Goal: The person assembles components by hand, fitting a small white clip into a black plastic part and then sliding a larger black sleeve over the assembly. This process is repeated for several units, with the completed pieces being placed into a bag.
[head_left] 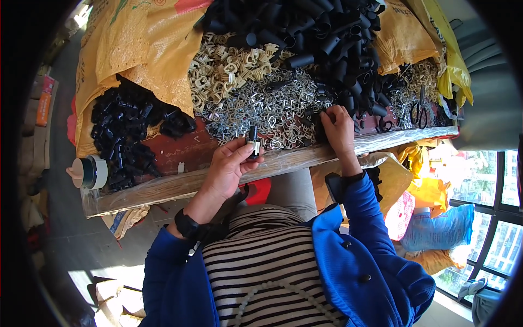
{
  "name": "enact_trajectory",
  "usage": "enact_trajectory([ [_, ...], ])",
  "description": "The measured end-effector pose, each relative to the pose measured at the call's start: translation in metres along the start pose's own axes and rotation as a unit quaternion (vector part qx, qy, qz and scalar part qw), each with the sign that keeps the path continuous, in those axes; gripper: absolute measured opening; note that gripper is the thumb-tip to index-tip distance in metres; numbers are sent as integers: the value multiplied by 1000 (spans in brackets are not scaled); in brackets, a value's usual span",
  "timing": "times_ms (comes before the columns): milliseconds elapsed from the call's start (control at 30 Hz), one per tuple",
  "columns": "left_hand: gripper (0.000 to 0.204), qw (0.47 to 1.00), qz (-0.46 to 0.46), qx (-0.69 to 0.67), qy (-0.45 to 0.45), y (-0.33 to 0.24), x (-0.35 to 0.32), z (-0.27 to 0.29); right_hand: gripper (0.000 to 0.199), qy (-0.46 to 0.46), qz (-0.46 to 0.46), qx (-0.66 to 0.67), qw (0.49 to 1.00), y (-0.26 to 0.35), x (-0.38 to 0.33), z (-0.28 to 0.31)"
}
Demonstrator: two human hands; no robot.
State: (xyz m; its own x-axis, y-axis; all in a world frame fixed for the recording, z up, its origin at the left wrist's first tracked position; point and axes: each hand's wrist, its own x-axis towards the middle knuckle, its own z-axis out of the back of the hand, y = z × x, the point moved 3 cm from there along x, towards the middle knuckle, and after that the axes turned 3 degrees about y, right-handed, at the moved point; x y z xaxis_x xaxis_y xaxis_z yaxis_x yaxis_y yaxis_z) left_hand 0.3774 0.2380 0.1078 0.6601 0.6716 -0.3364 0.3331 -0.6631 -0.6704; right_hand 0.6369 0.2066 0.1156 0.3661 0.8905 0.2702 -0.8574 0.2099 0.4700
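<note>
Left hand (pixel 226 163), centre of frame, pinches a black cylindrical part (pixel 253 134) upright above the front edge of the bench (pixel 297 162); right hand (pixel 339 131), right of centre, curls beside the metal clips (pixel 278 106), its grip hidden from me. A light, steady pinch seems best.

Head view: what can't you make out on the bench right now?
All in the head view:
Side of the small black part facing the palm: covered by the left hand.
Whether the right hand pinches anything: the hand itself hides its grip.
Far end of the black tube pile: cut off by the upper edge.
Number of metal clips: too small and tangled to count.
</note>
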Motion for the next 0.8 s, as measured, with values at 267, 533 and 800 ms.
enact_trajectory([
  [267, 20, 1000, -19, 5, -5, -2, 2, 12, 8, 170, -26, 444, 880, 46, -17, -14],
  [533, 25, 997, -12, 55, -50, -3, -4, 13, 11, 320, 142, 373, 859, 123, -33, -24],
  [800, 22, 1000, 21, 13, -6, -1, 3, 8, 12, 266, 46, 443, 855, 120, -21, -23],
])
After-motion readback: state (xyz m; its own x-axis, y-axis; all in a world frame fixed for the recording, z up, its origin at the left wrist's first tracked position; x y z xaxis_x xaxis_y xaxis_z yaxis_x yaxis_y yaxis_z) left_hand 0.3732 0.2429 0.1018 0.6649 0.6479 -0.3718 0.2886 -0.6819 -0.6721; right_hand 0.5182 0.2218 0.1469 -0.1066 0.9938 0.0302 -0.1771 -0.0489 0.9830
